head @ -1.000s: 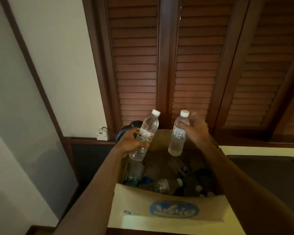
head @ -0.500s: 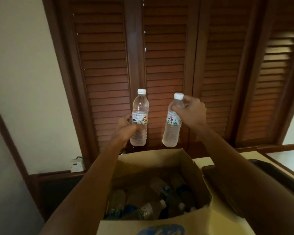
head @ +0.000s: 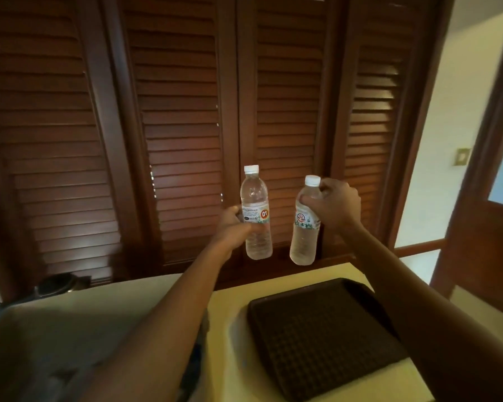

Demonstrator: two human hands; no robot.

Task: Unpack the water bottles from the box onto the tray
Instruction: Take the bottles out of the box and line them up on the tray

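Note:
I hold two clear water bottles with white caps upright in the air. My left hand [head: 233, 227] grips the left bottle [head: 255, 198] around its lower half. My right hand [head: 333, 206] grips the right bottle [head: 304, 239] near its neck and label. Both bottles hang above the far edge of the pale table, beyond the dark brown textured tray [head: 323, 338], which lies bare below my right arm. The cardboard box [head: 55, 329] shows at the lower left as a blurred pale flap; its contents are hidden.
Dark wooden louvred doors [head: 180, 126] stand close behind the table [head: 230, 372]. A dark round object with a cable [head: 54, 285] sits at the far left behind the box. An open doorway and a wooden door frame [head: 476, 198] lie to the right.
Both hands have carried the bottles up out of the box and to the right. The view has swung right, so the tray now lies under my right arm and the box sits at the left.

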